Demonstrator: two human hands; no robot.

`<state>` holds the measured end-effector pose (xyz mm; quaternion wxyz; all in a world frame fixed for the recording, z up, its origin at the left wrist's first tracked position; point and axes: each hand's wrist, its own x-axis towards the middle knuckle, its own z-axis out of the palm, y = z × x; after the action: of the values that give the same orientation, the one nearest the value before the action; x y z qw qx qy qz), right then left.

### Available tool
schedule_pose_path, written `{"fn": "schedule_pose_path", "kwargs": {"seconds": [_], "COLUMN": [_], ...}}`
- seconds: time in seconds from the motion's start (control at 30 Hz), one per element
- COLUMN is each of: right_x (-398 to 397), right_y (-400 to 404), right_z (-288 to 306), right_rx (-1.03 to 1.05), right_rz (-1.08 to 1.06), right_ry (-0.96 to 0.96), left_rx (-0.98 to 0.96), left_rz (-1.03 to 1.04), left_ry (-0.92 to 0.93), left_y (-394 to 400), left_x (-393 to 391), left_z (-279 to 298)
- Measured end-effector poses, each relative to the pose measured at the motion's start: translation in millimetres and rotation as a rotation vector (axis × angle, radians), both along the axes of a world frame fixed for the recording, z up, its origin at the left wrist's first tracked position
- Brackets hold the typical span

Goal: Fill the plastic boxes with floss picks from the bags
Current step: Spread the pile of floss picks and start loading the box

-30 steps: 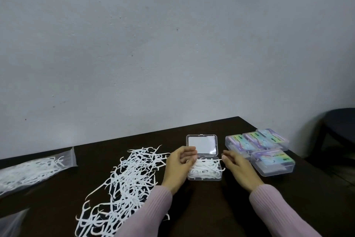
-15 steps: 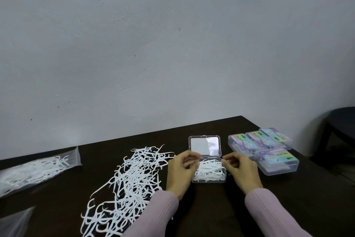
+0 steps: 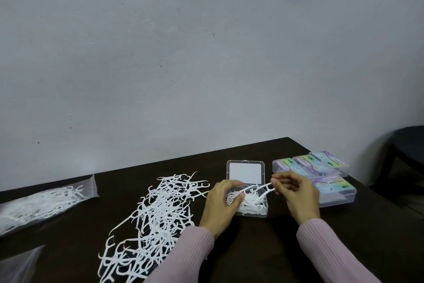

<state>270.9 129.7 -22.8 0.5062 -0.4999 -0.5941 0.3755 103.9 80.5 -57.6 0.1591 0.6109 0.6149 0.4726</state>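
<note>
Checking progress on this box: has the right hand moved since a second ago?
Yes. The right hand has risen from beside the open box to above its right edge, pinching a floss pick.

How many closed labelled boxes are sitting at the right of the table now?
4: three closed boxes in a back row, one in front beside the right hand. Others may be hidden.

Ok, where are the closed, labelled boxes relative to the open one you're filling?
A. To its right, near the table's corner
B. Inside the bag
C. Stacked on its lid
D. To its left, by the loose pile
A: the closed labelled boxes sit grouped to the right of the open box, toward the table's corner.
</note>
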Motion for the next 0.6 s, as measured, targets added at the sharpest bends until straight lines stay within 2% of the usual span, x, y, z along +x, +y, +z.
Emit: {"fn": "schedule_pose_path", "kwargs": {"seconds": [0.6], "right_x": [4.4], "right_y": [5.0], "right_z": [2.8], "right_rx": [0.171], "right_rz": [-0.132], "right_ry": [0.051], "left_rx": [0.007], "left_rz": [0.024], "left_ry": [-0.055], "left_y": [0.2], "left_x": [2.0], "left_z": [4.0]}}
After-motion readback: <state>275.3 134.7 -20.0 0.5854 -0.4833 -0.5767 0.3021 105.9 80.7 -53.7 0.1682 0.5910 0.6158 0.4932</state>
